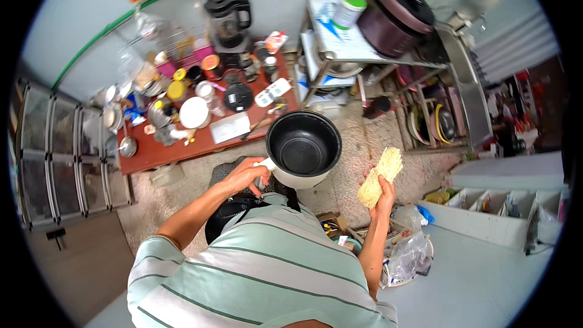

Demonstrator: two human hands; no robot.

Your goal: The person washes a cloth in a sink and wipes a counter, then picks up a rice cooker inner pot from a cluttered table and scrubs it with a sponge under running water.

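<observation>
My left hand [248,175] grips the white handle of a pot [303,146] with a dark inside and a pale outer wall. The pot is held out over the floor in front of me, and its inside shows no food. To the right, my right hand [384,196] is closed around a block of dried noodles [380,176], pale yellow and upright at a slant. The noodles are apart from the pot.
A red-brown table [196,148] on the left bears jars, a blender [227,23] and a ladle [128,146]. At the upper right, a metal rack [350,56] holds a rice cooker [396,16], beside a steel sink [471,95]. A divided white container [473,223] is at right.
</observation>
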